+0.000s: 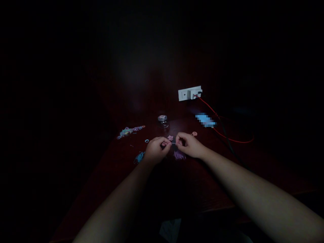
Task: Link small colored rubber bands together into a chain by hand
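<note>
Over the dark red table, my left hand (157, 149) and my right hand (189, 145) face each other, both with fingers pinched. A thin pale elastic band (173, 143) is stretched across the small gap between their fingertips. Just below the gap lies a heap of purple bands (179, 155). Pink bands (170, 138) are bunched behind the fingertips. Blue bands (139, 157) lie beside my left wrist, partly hidden by it. One light blue band (146, 141) rests left of my left hand, and a peach band (194, 134) sits behind my right.
A lidded clear jar (163, 122) stands behind the hands. Mixed coloured bands (128, 132) are heaped at the far left. A wall socket (184, 95) holds plugs; a red cable (206, 104) runs down near a blurred bright blue patch (205, 119). The surroundings are very dark.
</note>
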Tool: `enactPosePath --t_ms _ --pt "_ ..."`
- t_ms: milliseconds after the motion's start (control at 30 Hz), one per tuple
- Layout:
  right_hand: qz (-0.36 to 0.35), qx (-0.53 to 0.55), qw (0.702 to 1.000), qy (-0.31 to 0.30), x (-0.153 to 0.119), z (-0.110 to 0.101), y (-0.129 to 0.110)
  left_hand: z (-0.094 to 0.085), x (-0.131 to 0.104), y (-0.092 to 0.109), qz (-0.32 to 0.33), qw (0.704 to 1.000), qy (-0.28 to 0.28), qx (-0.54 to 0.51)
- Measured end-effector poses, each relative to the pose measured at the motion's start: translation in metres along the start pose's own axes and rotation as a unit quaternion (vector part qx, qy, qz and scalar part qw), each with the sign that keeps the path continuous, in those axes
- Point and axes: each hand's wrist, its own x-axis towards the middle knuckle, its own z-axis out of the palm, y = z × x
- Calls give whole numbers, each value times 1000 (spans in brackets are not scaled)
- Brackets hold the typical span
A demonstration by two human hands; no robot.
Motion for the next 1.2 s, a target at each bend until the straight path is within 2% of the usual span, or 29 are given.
enactPosePath --t_ms 100,233,700,1200 --pt "6 17 1000 -8 0 0 0 0 0 0 -1 1000 3 4" --pt "9 28 1000 12 0 1 0 1 -1 1 -1 1000 2 -4" --pt "10 9 1000 -6 1 -2 -3 1 -1 3 17 999 4 -32" --pt "19 -15 1000 0 1 -4 -8 -1 0 11 59 996 -42 -48"
